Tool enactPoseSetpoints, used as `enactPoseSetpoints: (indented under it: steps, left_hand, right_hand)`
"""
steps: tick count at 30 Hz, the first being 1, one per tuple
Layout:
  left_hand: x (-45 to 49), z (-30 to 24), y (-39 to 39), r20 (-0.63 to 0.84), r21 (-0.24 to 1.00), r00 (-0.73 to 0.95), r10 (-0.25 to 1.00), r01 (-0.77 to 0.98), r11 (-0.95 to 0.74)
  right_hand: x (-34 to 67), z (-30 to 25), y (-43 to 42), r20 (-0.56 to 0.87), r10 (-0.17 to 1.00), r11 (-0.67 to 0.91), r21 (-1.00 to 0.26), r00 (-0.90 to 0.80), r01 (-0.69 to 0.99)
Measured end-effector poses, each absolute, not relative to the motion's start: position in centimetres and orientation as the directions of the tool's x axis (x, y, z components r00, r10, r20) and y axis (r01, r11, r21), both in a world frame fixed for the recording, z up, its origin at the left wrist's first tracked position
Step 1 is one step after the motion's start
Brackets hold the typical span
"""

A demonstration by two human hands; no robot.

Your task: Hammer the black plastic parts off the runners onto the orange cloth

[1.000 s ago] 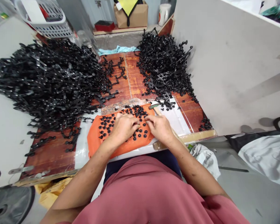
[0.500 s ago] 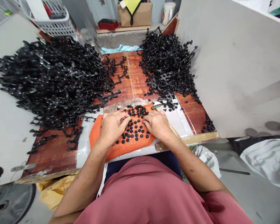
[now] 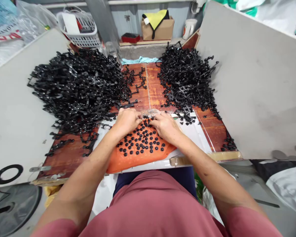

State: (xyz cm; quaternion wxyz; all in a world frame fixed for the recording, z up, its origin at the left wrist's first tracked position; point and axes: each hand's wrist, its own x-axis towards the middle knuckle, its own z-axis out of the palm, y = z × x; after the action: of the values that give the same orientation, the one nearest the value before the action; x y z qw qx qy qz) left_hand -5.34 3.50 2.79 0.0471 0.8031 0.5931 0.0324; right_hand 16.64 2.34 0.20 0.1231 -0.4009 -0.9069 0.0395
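An orange sheet [image 3: 128, 160] lies before me, dotted with small round black pieces [image 3: 137, 152] like studs or buttons. At its far left part, my left hand [image 3: 128, 120] has its fingers curled and the thumb tip against them. My right hand [image 3: 165, 127] faces it from the far right part, fingers bent and drawn together. A few black pieces show in the narrow gap between the two hands. Whatever is in the fingertips is too small or hidden to make out. A white board [image 3: 199, 133] lies under the sheet.
A large heap of black jointed parts [image 3: 81, 85] rises at the left, and a smaller heap [image 3: 187, 79] at the right. Grey panels [image 3: 259, 82] flank the wooden table [image 3: 154, 89]. Behind are a white basket [image 3: 85, 39], a cardboard box [image 3: 160, 30] and a mug [image 3: 189, 29].
Both hands have moved to the sheet's far edge. The dark cluster near that edge has thinned, and more round pieces lie spread over the orange. My view has shifted too.
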Motion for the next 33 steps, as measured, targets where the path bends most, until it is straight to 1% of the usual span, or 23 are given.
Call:
enactPoseSetpoints:
  steps: [2,5,7,9,12,14,17,19,22,24,26,28,30,31,33]
  left_hand:
    - [-4.9,2.5,4.3,-0.059,0.142,0.343,0.938,0.933,-0.332]
    - [-4.1,1.9,4.9,-0.104,0.187,0.406,0.908,0.905,-0.383]
    - [-3.8,1.8,4.8,-0.117,0.178,0.427,0.897,0.897,-0.404]
    - [-3.6,1.9,4.5,-0.134,0.141,0.442,0.887,0.894,-0.425]
    - [-3.6,2.4,4.1,-0.110,0.119,0.436,0.893,0.898,-0.424]
    - [-3.4,2.5,4.0,-0.068,0.155,0.434,0.898,0.894,-0.420]
    - [-2.6,2.3,3.9,-0.047,0.224,0.475,0.879,0.862,-0.454]
    - [-1.9,2.0,3.9,-0.076,0.212,0.498,0.864,0.855,-0.474]
    - [-1.1,1.6,4.1,-0.121,0.154,0.479,0.869,0.874,-0.461]
    - [-1.2,1.4,4.3,-0.131,0.154,0.456,0.880,0.887,-0.436]
    - [-1.7,1.4,4.4,-0.147,0.195,0.444,0.884,0.889,-0.415]
    - [-2.3,1.5,4.3,-0.181,0.254,0.455,0.872,0.878,-0.405]
    - [-2.5,1.7,4.1,-0.205,0.283,0.472,0.857,0.867,-0.410]
    - [-2.4,1.8,3.9,-0.207,0.274,0.475,0.855,0.868,-0.415]
    - [-2.2,1.9,3.4,-0.191,0.212,0.463,0.866,0.880,-0.424]
  right_hand:
    - [16.5,0.2,3.5,0.132,0.723,0.691,-0.131,-0.678,0.711]
    - [17.6,0.3,4.8,0.097,0.771,0.637,-0.085,-0.630,0.766]
    - [18.8,0.5,5.0,0.093,0.810,0.584,-0.052,-0.579,0.810]
    - [19.9,0.9,4.8,0.099,0.847,0.526,-0.018,-0.522,0.851]
    - [20.4,1.4,4.1,0.139,0.872,0.474,0.001,-0.470,0.880]
    - [20.2,1.3,3.6,0.149,0.848,0.518,-0.032,-0.509,0.855]
    - [19.4,0.7,3.1,0.139,0.763,0.645,-0.105,-0.631,0.757]
    - [19.0,0.1,3.0,0.143,0.722,0.692,-0.140,-0.677,0.709]
    - [18.7,-0.5,3.2,0.158,0.735,0.678,-0.156,-0.660,0.718]
    - [18.7,-0.6,3.4,0.165,0.754,0.657,-0.156,-0.636,0.738]
    - [18.7,-0.5,3.5,0.170,0.752,0.658,-0.160,-0.636,0.735]
    - [18.4,-0.3,3.5,0.157,0.731,0.682,-0.160,-0.664,0.713]
    - [17.9,-0.2,3.4,0.135,0.706,0.708,-0.153,-0.695,0.690]
    - [17.7,-0.2,3.3,0.124,0.697,0.717,-0.148,-0.707,0.681]
    - [17.2,-0.1,3.1,0.108,0.689,0.724,-0.146,-0.717,0.674]
